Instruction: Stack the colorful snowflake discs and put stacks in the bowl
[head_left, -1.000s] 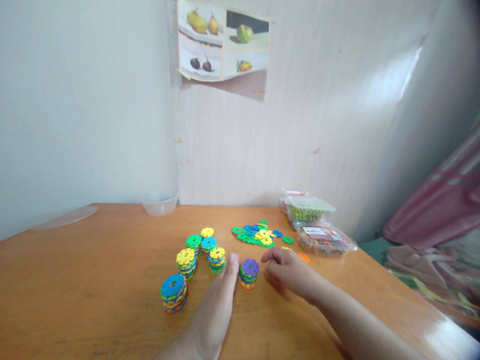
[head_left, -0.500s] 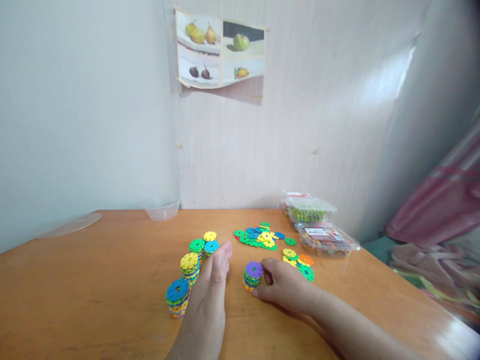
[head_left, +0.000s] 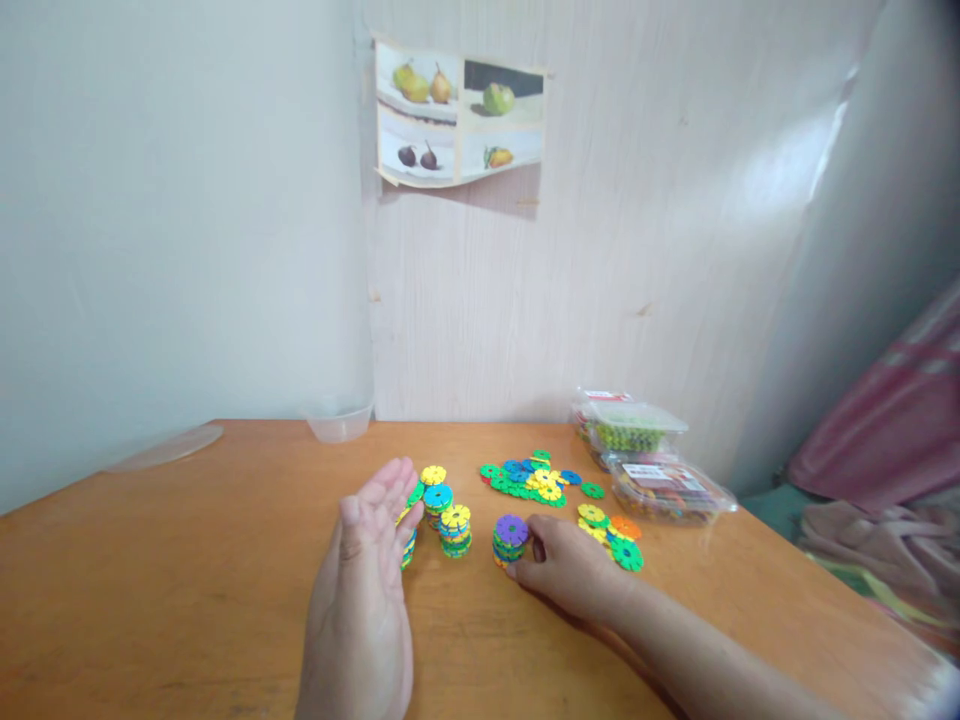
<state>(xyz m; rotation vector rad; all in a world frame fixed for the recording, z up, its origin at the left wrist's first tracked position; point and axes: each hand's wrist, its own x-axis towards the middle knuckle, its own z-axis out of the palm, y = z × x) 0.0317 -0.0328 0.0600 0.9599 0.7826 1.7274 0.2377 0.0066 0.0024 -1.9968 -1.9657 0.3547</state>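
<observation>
My left hand [head_left: 364, 590] is held upright on edge with its fingers stretched out, palm facing right, in front of several stacks of snowflake discs. Partly behind its fingers are a green-topped stack [head_left: 416, 492] and the edge of another stack [head_left: 408, 550]. Just right of it stand a blue-topped stack [head_left: 439, 497] and a yellow-topped stack [head_left: 455, 530]; a yellow disc [head_left: 433, 475] tops one farther back. My right hand [head_left: 574, 565] rests on the table with thumb and curled fingers against the right side of a purple-topped stack [head_left: 511, 540].
Loose discs [head_left: 525, 482] lie in a pile farther back, with a smaller group [head_left: 611, 530] beyond my right hand. Clear lidded boxes [head_left: 667, 488] stand at the back right. A clear plastic tub [head_left: 339, 422] and a flat lid [head_left: 169, 448] sit at the back left.
My left hand has moved left, uncovering the yellow-topped stack and covering the blue-topped stack at the front left. My right hand stays at the purple-topped stack. The view has shifted slightly.
</observation>
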